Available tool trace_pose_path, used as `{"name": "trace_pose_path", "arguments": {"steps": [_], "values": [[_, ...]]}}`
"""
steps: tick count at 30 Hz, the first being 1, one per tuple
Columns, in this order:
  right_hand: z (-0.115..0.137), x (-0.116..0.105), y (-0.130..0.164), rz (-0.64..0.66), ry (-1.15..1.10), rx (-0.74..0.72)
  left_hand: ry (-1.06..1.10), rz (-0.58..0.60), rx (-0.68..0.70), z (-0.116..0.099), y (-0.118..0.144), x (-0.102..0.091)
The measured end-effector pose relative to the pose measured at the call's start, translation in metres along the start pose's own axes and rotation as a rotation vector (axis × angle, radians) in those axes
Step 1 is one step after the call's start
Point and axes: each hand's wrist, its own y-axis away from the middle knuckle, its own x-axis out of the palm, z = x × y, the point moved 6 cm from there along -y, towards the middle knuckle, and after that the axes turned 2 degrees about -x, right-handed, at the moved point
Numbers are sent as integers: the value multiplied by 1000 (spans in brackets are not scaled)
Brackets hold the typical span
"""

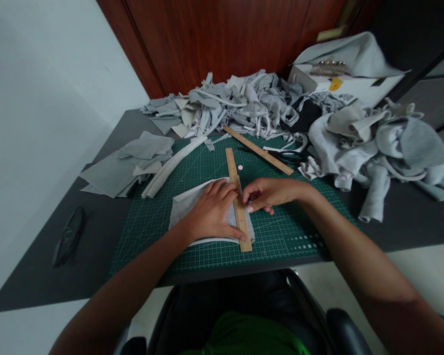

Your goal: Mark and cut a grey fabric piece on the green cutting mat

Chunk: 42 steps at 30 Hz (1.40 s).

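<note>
A wooden ruler (240,209) lies across a folded piece of grey fabric (181,209), near the fabric's right edge, on a green cutting mat (151,231). My left hand (214,209) rests flat on the fabric with its fingers spread, fingertips and thumb touching the ruler. On the ruler's right side, my right hand (264,193) is closed in a pinch close to the ruler's edge. Whatever sits between those fingers is too small and hidden to name. Just beyond the ruler is a small pale pink disc (240,167).
A second wooden ruler (259,150) lies beyond, beside black-handled scissors (288,157). Grey fabric scraps (240,101) heap at the back. Fabric sheets (128,165) and glasses (69,236) lie left; rolled fabric (358,148) and a white box (311,81) stand right.
</note>
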Motion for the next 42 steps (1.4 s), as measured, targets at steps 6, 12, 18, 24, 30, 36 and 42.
{"name": "trace_pose_path", "arguments": {"steps": [6,12,18,24,30,36,42], "values": [[-3,-17,6,-112,-122,3,13,-17,12,-2,0,-2],[1,-12,8,-73,-167,-8,2,-7,10,0,0,1],[1,-19,5,-137,-62,-70,13,-9,15,0,1,0],[-2,-5,1,-34,-134,-13,11,10,7,-2,1,-2],[-4,-4,0,-76,-119,7,27,13,2,-3,1,-3],[-2,-2,1,-59,-81,21,47,0,9,-3,2,-2],[-4,-3,1,-148,-99,39,34,2,6,-2,2,0]]}}
